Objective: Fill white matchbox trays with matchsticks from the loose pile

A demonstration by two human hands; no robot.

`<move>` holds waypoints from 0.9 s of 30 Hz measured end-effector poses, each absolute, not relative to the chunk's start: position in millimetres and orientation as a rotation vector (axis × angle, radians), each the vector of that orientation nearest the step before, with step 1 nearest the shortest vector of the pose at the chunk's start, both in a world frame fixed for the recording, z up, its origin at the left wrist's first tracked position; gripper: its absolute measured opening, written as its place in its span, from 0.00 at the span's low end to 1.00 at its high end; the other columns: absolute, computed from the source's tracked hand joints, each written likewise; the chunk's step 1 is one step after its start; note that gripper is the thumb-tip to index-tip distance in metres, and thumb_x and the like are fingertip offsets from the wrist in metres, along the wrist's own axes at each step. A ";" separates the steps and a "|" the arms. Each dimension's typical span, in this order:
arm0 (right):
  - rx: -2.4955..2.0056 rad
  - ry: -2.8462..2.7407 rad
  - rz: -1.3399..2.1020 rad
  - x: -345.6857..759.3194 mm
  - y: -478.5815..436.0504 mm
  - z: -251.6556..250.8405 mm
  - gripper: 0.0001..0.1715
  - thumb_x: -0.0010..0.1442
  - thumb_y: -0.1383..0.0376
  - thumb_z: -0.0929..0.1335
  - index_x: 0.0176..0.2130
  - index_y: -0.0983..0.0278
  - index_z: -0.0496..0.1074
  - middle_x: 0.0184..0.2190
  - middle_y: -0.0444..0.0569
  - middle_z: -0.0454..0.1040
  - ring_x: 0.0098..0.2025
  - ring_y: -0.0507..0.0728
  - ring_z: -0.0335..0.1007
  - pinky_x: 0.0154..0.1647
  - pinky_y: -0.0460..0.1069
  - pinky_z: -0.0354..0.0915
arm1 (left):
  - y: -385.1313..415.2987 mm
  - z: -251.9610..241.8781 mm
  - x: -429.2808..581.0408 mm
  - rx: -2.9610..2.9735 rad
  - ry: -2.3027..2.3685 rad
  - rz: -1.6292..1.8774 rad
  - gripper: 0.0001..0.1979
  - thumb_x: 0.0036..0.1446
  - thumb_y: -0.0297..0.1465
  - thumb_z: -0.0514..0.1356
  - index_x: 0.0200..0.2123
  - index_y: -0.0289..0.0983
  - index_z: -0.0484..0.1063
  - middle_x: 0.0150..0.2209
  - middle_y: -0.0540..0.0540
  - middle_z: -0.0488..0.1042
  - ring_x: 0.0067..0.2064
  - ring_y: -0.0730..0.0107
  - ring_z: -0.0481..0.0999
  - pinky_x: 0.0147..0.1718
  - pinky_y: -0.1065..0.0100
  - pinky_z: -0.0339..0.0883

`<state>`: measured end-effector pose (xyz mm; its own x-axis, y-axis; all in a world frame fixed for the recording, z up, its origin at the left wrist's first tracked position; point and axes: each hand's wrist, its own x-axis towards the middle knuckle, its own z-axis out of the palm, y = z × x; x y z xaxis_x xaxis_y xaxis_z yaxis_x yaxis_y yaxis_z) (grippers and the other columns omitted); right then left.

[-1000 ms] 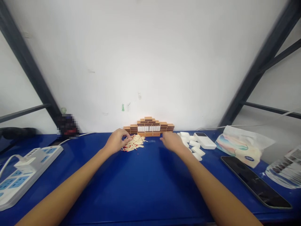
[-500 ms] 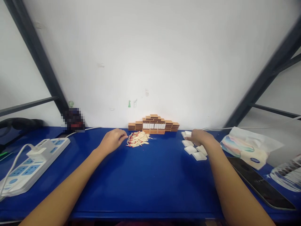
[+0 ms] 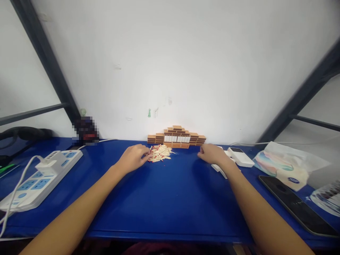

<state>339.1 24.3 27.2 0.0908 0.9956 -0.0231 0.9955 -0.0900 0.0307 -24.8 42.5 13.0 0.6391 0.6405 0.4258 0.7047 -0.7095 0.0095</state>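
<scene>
A heap of red-tipped matches (image 3: 160, 153) lies on the blue tabletop (image 3: 159, 198). My left hand (image 3: 135, 157) is at the heap's left edge, fingers curled and thumb against the matches; whether a match is pinched there I cannot see. Behind the heap, along the wall, stands a stepped structure of brown matchboxes (image 3: 176, 132) with a row of upright white pieces in its middle. My right hand (image 3: 211, 154) hovers or rests right of the structure, fingers closed, their contents hidden. Partly under that hand and wrist lie several white tray-like pieces (image 3: 220, 170).
On the right are a white device with a dark window (image 3: 240, 157), a tissue pack (image 3: 284, 164), a phone (image 3: 297, 203) and a clear plastic bottle (image 3: 328, 194). A white power strip (image 3: 39, 180) with a plugged-in charger and cable lies on the left. Dark metal bars flank the wall.
My right hand has moved left from the white pieces toward the matchbox structure, uncovering the white device. My left hand has come up against the matches. The view has shifted slightly.
</scene>
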 end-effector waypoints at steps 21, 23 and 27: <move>2.235 3.071 -0.585 245.6 17.6 -19.2 0.08 0.62 0.62 0.69 0.35 0.63 0.77 0.28 0.45 0.77 0.28 0.52 0.68 0.31 0.46 0.60 | 8.4 4.6 6.6 -2.951 -1.206 -0.435 0.26 0.57 0.54 0.64 0.47 0.39 0.76 0.43 0.42 0.79 0.41 0.57 0.78 0.34 0.64 0.64; 2.144 3.094 -0.628 250.0 31.5 -27.1 0.09 0.61 0.60 0.70 0.37 0.64 0.78 0.30 0.46 0.77 0.28 0.52 0.67 0.31 0.46 0.60 | 9.2 2.3 7.3 -2.966 -1.212 -0.426 0.22 0.59 0.51 0.64 0.46 0.39 0.75 0.42 0.43 0.79 0.40 0.57 0.78 0.34 0.64 0.64; 2.091 3.061 -0.562 249.2 48.7 -35.7 0.13 0.60 0.56 0.73 0.35 0.65 0.76 0.32 0.46 0.77 0.31 0.52 0.69 0.31 0.45 0.60 | 10.4 -0.2 8.3 -2.996 -1.232 -0.411 0.16 0.60 0.46 0.63 0.41 0.40 0.75 0.41 0.44 0.78 0.40 0.58 0.78 0.34 0.64 0.64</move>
